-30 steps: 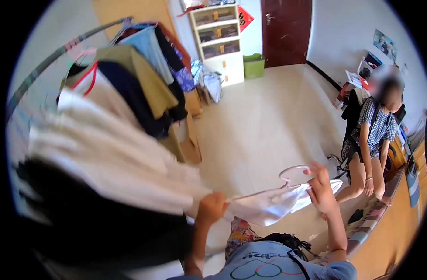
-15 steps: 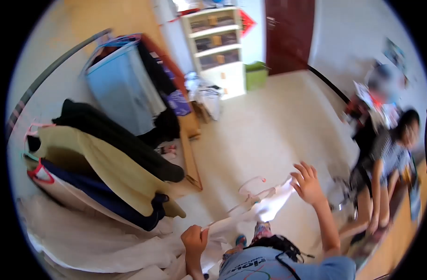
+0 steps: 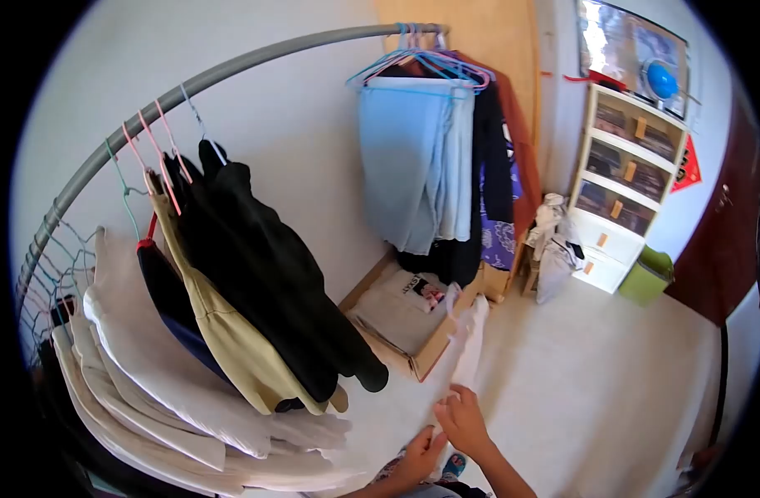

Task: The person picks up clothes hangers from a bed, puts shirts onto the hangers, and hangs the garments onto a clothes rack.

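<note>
A white garment (image 3: 470, 353) stretches forward from my hands, with a pale pink clothes hanger (image 3: 453, 309) showing at its far end. My right hand (image 3: 465, 422) has its fingers closed on the near part of the garment. Just below and left of it, my left hand (image 3: 421, 455) is curled closed beside the same cloth; my fingers partly hide what they grip. Left of my hands, white clothes (image 3: 189, 390) hang in a row with a khaki garment (image 3: 231, 332) and a black garment (image 3: 272, 266).
A curved grey rail (image 3: 231, 70) carries the clothes, with light blue jeans (image 3: 417, 158) at its far end. A cardboard box (image 3: 421, 365) holds folded clothes on the floor. Farther back stand a drawer cabinet (image 3: 583, 195), a green bin (image 3: 645, 278) and a dark red door (image 3: 716, 224).
My view has swung left, so the other person is out of sight. My right hand has come from open and apart to closed on the garment, close to my left hand.
</note>
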`<action>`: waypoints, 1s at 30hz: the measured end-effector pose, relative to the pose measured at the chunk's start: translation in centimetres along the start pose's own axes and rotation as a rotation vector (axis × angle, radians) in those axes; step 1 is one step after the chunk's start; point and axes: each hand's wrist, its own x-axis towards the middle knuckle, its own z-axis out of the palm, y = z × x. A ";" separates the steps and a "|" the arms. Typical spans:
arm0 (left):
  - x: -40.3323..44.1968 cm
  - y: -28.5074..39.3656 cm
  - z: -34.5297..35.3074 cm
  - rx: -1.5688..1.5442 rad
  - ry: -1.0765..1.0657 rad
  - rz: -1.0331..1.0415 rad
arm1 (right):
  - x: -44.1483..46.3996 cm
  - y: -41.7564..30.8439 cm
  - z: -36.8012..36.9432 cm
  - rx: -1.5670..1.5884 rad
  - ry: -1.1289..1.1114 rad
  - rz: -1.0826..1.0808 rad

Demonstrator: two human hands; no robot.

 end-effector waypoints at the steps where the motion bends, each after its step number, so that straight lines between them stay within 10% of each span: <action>1: 0.3 1.3 0.3 -0.114 0.080 0.044 | 2.2 -1.7 -1.4 0.026 -0.039 -0.126; 13: 12.8 14.2 -5.3 0.164 0.106 1.106 | 24.7 -12.9 -5.3 -0.016 0.087 -0.898; 23: 14.5 12.8 -16.4 0.231 0.902 0.778 | 35.2 -19.9 -8.7 0.093 -0.219 -1.013; 30: 10.3 8.2 -17.1 0.274 0.842 0.553 | 41.8 -24.2 -0.6 0.352 -0.452 -1.080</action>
